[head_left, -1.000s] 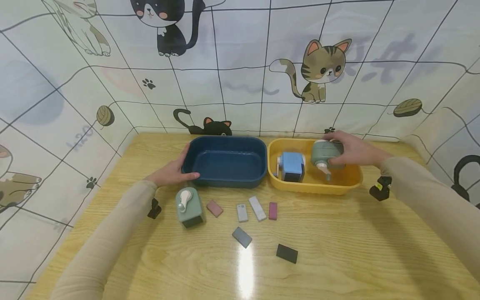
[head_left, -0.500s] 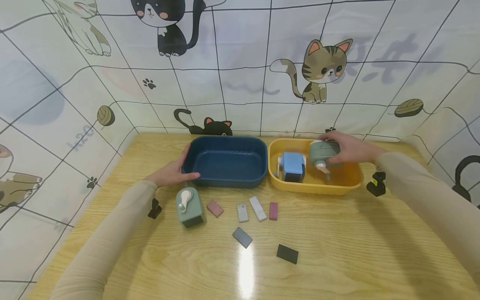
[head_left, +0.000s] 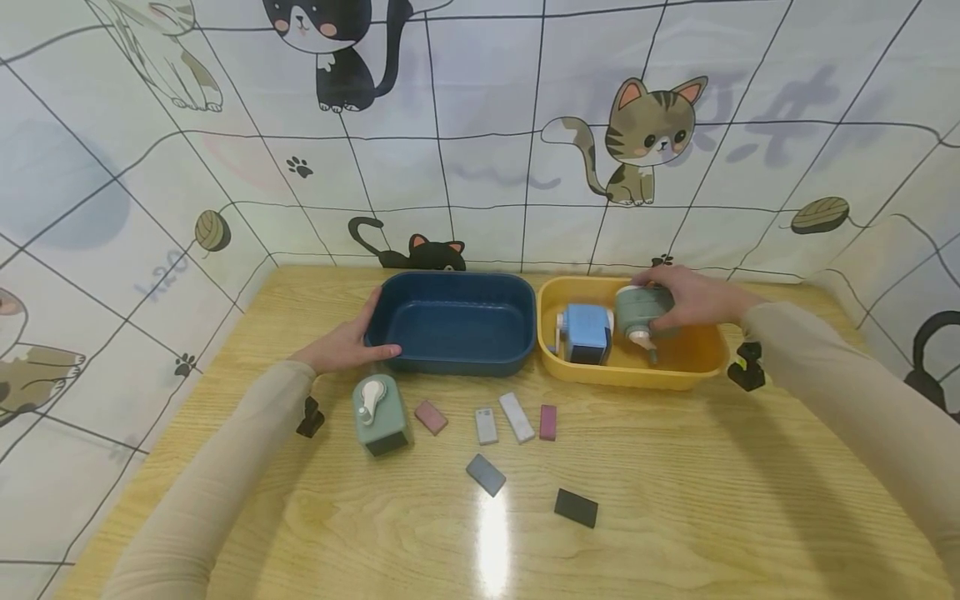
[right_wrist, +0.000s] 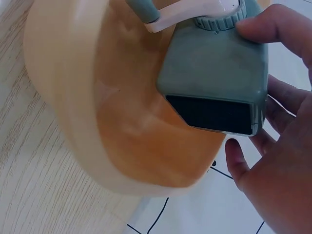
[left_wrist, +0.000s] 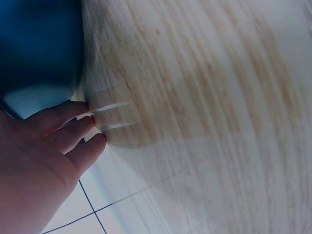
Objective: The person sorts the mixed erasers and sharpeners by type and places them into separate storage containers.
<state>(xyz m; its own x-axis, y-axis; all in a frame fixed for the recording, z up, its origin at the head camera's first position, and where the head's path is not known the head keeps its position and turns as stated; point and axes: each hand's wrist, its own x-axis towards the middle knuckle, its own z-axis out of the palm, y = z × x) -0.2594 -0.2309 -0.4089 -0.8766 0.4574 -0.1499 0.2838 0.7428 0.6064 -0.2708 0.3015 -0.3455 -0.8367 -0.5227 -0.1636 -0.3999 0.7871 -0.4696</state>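
Note:
My right hand point(head_left: 701, 297) grips a green crank pencil sharpener point(head_left: 636, 307), held over the right part of the yellow basin point(head_left: 630, 377). In the right wrist view, the thumb presses near the crank hub of the sharpener point(right_wrist: 214, 68) and the fingers go behind its body; its crank points to the left. A blue crank pencil sharpener point(head_left: 587, 329) stands in the basin's left half. My left hand point(head_left: 341, 343) rests against the left end of the navy basin point(head_left: 450, 365), thumb along the front. In the left wrist view its fingers point(left_wrist: 73, 130) lie fairly straight beside the basin wall.
Another green pencil sharpener point(head_left: 382, 421) stands on the table in front of the navy basin. Several small eraser-like blocks lie in the middle, among them a pink one point(head_left: 431, 417), a grey one point(head_left: 486, 475) and a black one point(head_left: 576, 508). A cat-print cloth point(head_left: 480, 167) rises behind.
My right hand has shifted slightly to the left with the green pencil sharpener, toward the blue one. The left hand and the navy basin stay where they were.

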